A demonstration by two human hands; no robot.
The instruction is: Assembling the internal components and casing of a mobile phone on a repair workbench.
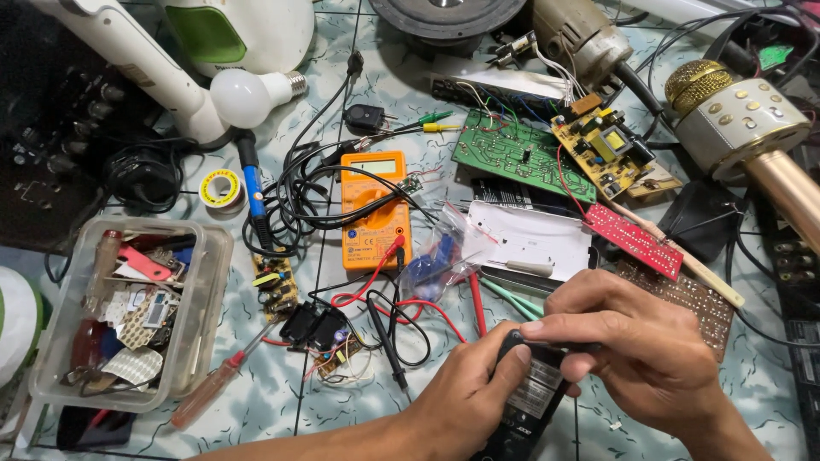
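Low in the middle of the frame: my black remote (525, 410), long way running up and down.
Left hand (465, 388): wrapped round its left side, thumb on top.
Right hand (632, 337): fingers pinched shut on a thin dark tool (559, 346), lying sideways across the remote's top end.
Nearer hand: both touch it.

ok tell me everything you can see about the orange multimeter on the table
The orange multimeter lies flat on its back on the patterned table, face up, above the hands. It looks like a plastic, upright rectangular case with a small pale display near the top and a round selector dial in the middle. Black cables loop across its upper half. A red probe lead and a black probe lead run from its lower end. A small clear bag lies just to its right. Neither hand touches it.
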